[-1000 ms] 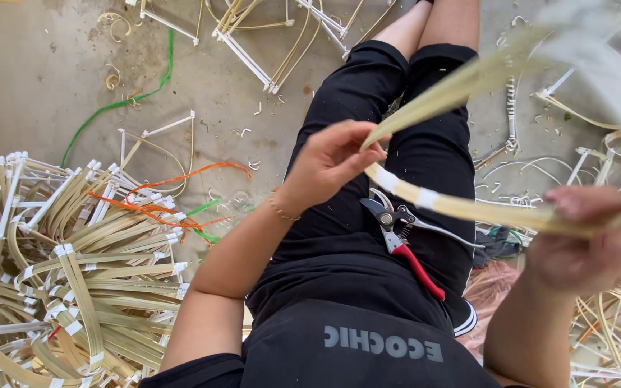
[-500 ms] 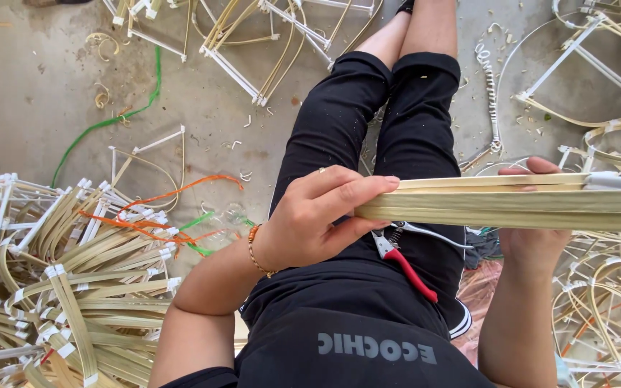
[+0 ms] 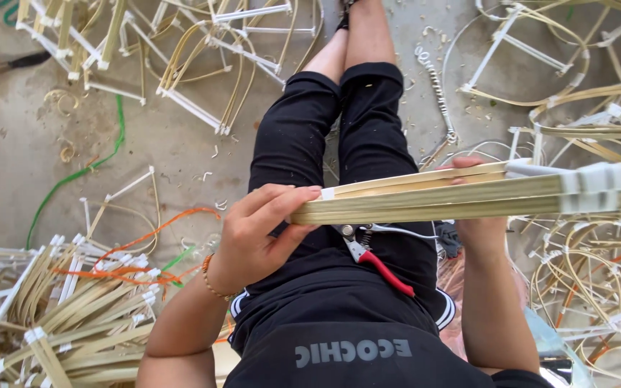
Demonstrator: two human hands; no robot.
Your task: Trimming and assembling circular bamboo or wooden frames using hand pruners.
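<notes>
A flat bundle of pale bamboo strips (image 3: 440, 197) lies level across my lap, bound with white tape at its right end. My left hand (image 3: 256, 233) pinches the bundle's left end between thumb and fingers. My right hand (image 3: 479, 226) grips the bundle from behind near its middle, with only the fingertips showing above the strips. Red-handled cutters (image 3: 375, 259) rest on my lap just under the bundle. I sit on the floor in black clothes with my legs stretched out.
A heap of bent, taped bamboo strips (image 3: 59, 316) lies at my left with orange and green cords (image 3: 138, 241). Bamboo frames (image 3: 203, 65) lie ahead on the concrete floor. More hoops and frames (image 3: 591, 273) crowd the right side.
The strips were curved and spread between my hands a second ago. Now they are pressed together into one straight, level bundle, and my left hand has slid to its left end.
</notes>
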